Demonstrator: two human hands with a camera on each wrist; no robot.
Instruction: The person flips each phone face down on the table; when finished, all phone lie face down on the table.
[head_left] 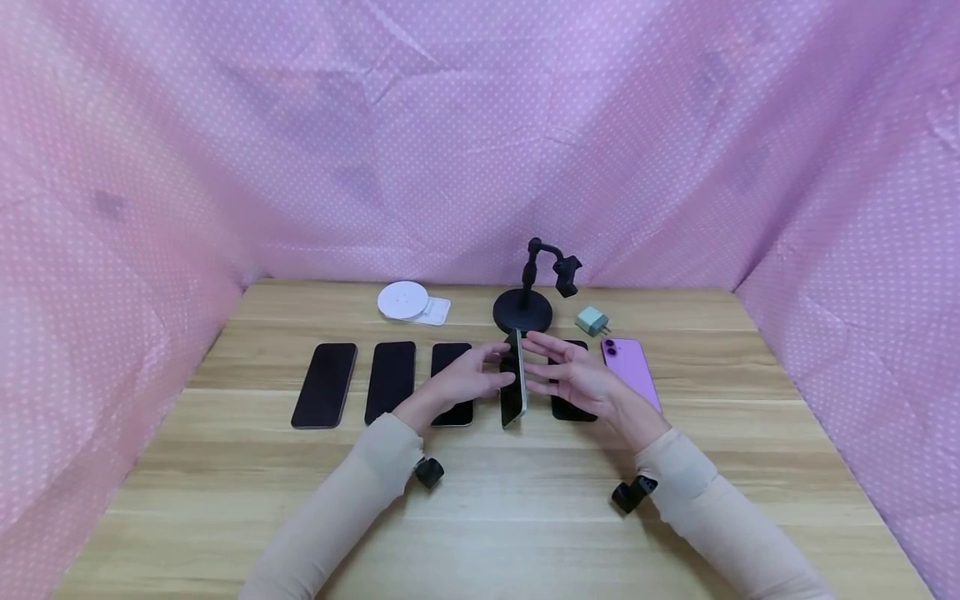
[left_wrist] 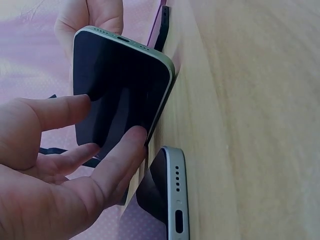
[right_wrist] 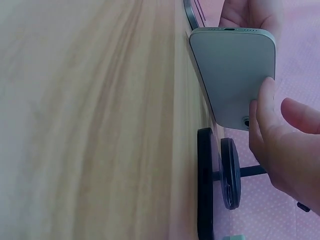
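Observation:
A smartphone (head_left: pixel 513 383) with a black screen and pale green frame stands tilted on its long edge between the two hands. On the screen side, my left hand (head_left: pixel 465 377) touches the glass with extended fingertips and thumb, seen close in the left wrist view. My right hand (head_left: pixel 588 379) rests its fingertips on the plain pale back (right_wrist: pixel 232 75), near the camera lens; its thumb stands off the phone. Beneath the left hand lies a black-screened phone (head_left: pixel 450 414), partly covered. Another dark phone (head_left: pixel 573 410) lies beneath the right hand.
Two dark phones (head_left: pixel 325 386) lie at the left of the row, a purple phone (head_left: pixel 632 367) at its right end. Behind stand a white round charging pad (head_left: pixel 402 300) with a card under it, a black phone stand (head_left: pixel 522 311) and a green plug adapter (head_left: pixel 592 321). Pink dotted cloth surrounds the wooden table.

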